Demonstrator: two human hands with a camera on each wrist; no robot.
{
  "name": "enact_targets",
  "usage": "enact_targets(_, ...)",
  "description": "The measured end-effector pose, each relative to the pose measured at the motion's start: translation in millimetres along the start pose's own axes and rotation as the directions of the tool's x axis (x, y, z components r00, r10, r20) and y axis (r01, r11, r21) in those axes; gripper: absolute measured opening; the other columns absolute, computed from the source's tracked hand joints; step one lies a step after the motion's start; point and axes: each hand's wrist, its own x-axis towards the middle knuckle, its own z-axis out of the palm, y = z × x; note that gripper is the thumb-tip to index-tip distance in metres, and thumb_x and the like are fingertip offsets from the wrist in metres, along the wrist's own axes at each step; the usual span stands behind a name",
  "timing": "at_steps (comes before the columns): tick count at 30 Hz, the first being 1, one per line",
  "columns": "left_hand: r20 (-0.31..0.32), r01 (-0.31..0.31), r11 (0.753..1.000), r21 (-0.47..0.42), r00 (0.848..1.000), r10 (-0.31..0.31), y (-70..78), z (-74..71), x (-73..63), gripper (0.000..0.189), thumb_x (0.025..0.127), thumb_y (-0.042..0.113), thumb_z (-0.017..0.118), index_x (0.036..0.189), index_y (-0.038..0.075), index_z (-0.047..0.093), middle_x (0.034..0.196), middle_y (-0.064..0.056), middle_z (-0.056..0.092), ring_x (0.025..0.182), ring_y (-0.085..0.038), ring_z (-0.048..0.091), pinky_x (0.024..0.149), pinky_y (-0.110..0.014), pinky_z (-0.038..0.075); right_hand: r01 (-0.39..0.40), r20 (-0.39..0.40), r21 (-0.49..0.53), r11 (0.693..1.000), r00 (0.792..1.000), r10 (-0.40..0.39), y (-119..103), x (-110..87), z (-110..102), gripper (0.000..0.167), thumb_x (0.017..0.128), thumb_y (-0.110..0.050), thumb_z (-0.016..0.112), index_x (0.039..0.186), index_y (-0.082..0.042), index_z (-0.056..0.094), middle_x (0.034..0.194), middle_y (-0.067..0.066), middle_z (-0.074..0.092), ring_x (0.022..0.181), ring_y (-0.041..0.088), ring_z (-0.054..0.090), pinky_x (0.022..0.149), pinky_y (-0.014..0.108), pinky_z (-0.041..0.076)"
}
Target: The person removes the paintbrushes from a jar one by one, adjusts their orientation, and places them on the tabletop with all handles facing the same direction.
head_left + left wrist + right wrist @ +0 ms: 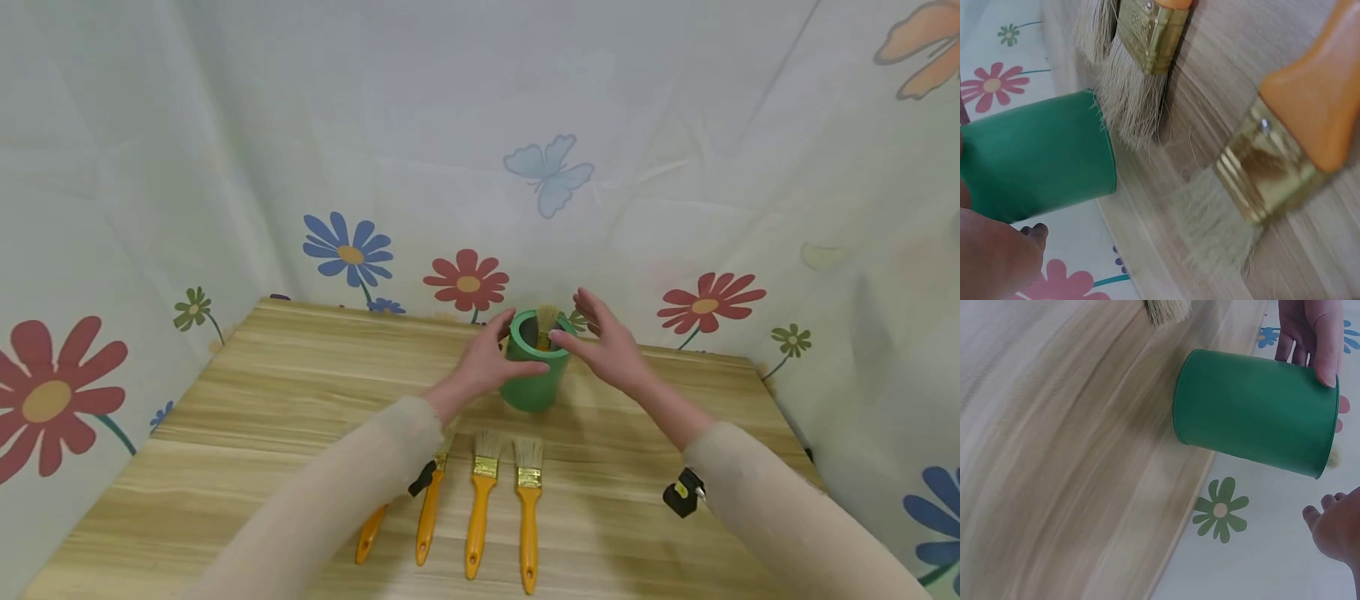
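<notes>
A green can (pixel 534 387) stands upright near the back of the wooden table, with one paintbrush (pixel 547 317) inside it, bristles up. My left hand (pixel 483 358) holds the can from the left near its rim, thumb across the front and fingers round the far side. To the right of the rim is my right hand (pixel 611 354), fingers extended and thumb apart from them. In the right wrist view that hand (pixel 1338 531) shows a gap from the can (pixel 1254 412) and holds nothing.
Several paintbrushes with orange handles, such as this paintbrush (pixel 528 517), lie in a row before the can, bristles toward it. My left sleeve (pixel 337 492) partly covers the leftmost ones. A flower-printed cloth (pixel 615 233) hangs behind the wooden table (pixel 315 358).
</notes>
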Motion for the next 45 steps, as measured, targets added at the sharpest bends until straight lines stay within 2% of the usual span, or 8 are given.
enact_targets(7,-0.041,-0.015,1.0,-0.007,0.999,0.015,-4.7,4.4,2.8,0.113,0.081,0.043,0.095,0.169,0.016,0.03,0.165,-0.007,0.046,0.148,-0.028,0.049,0.119,-0.047,0.046,0.004,0.026,-0.053,0.999,1.0,-0.002,-6.4,13.1,4.6,0.087,0.105,-0.037,0.072,0.17,-0.007,0.022,0.173,0.015,0.032,0.159,0.035,0.032,0.128,0.052,0.032)
enact_targets(15,-0.049,-0.025,0.999,0.025,0.998,0.026,-5.6,5.6,4.7,0.108,0.081,0.047,0.095,0.167,0.019,0.035,0.159,-0.005,0.052,0.143,-0.027,0.052,0.117,-0.049,0.046,0.034,0.018,-0.125,0.992,0.999,-0.032,-7.9,24.4,8.3,0.074,0.105,-0.032,0.072,0.164,-0.005,0.039,0.164,0.018,0.048,0.151,0.039,0.045,0.12,0.058,0.041)
enact_targets(25,-0.042,-0.047,0.999,0.012,0.998,0.048,-4.7,8.1,5.8,0.103,0.081,0.046,0.095,0.164,0.019,0.039,0.155,-0.004,0.055,0.139,-0.025,0.055,0.117,-0.047,0.047,0.036,-0.03,-0.108,0.993,0.999,-0.04,-2.9,35.3,10.6,0.058,0.104,-0.023,0.074,0.155,-0.005,0.054,0.154,0.016,0.059,0.143,0.036,0.055,0.114,0.054,0.049)
enact_targets(37,-0.036,-0.066,0.998,-0.017,0.997,0.066,-3.2,10.2,5.9,0.095,0.083,0.043,0.094,0.16,0.022,0.043,0.151,-0.002,0.057,0.135,-0.023,0.057,0.114,-0.045,0.049,0.111,-0.124,-0.126,0.986,0.984,-0.126,1.9,40.3,16.7,0.038,0.102,-0.011,0.075,0.138,0.0,0.068,0.133,0.018,0.072,0.126,0.035,0.069,0.108,0.051,0.055)
enact_targets(45,-0.037,-0.052,0.999,-0.007,0.998,0.052,-6.5,10.9,6.8,0.098,0.082,0.047,0.094,0.162,0.023,0.041,0.154,-0.002,0.054,0.137,-0.024,0.056,0.115,-0.046,0.049,0.108,-0.096,-0.15,0.983,0.988,-0.123,-1.8,43.2,17.5,0.035,0.099,-0.015,0.08,0.131,-0.003,0.073,0.121,0.014,0.077,0.114,0.031,0.075,0.095,0.05,0.061)
